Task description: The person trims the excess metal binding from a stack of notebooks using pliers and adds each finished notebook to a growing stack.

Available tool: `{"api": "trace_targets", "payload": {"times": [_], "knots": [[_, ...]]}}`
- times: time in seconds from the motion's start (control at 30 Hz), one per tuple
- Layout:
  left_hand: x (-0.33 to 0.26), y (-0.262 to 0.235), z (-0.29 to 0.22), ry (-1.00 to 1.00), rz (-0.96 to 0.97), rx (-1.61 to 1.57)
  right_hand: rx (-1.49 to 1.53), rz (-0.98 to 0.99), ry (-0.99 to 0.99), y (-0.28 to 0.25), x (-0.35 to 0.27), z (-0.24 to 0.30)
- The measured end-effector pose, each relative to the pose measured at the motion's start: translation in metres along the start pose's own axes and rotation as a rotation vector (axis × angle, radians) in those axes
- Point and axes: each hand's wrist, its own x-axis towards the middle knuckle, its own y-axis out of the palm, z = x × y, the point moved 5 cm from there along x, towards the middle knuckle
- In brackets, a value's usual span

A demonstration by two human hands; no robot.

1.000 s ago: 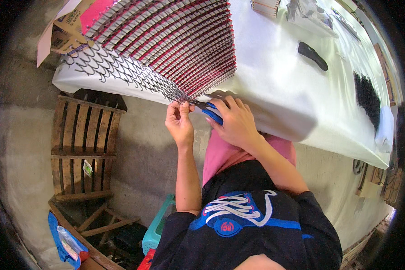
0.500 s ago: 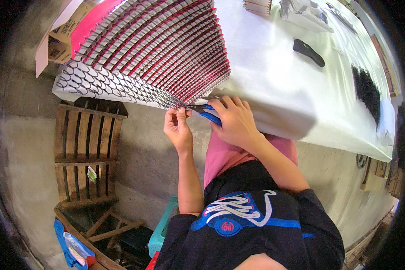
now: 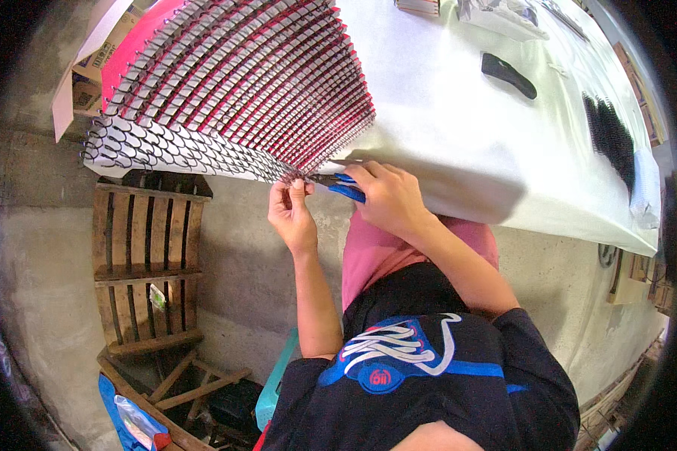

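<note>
A broad sheet of red and black rows with pale cells (image 3: 241, 71) spreads over the table's left part. Black curved wire loops (image 3: 165, 143) hang along its near edge. My left hand (image 3: 293, 218) pinches the sheet's near corner between thumb and fingers; the small part inside the pinch is hidden. In my right hand (image 3: 393, 197) are blue-handled pliers (image 3: 347, 192), their dark jaws pointing left at that corner, close to my left fingertips. The exact spot the jaws touch is too small to tell.
The sheet lies on a white-covered table (image 3: 444, 113). Farther right are a black curved piece (image 3: 508, 75) and a black bristly bundle (image 3: 609, 139). A clear plastic bag (image 3: 504, 16) sits at the back. Wooden slats (image 3: 149, 263) and a teal stool (image 3: 277, 376) stand below left.
The blue handles have come closer together. Sheet, table and hands appear slightly farther left in the picture; both hands stay at the same corner.
</note>
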Motion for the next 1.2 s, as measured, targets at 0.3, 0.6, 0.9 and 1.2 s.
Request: {"api": "trace_targets", "payload": {"times": [0.3, 0.6, 0.9, 1.2], "knots": [[-0.004, -0.004, 0.003, -0.049, 0.015, -0.040, -0.122, -0.180, -0.069, -0.023, -0.004, 0.016], [-0.005, -0.003, 0.000, -0.039, 0.010, -0.052, 0.034, -0.124, -0.082, -0.011, 0.003, 0.011], [-0.010, 0.001, -0.010, 0.003, -0.059, -0.023, -0.068, -0.099, -0.035, -0.024, -0.004, 0.012], [-0.008, 0.000, -0.008, -0.028, 0.029, -0.053, -0.052, -0.148, -0.061, -0.026, 0.002, 0.016]]}}
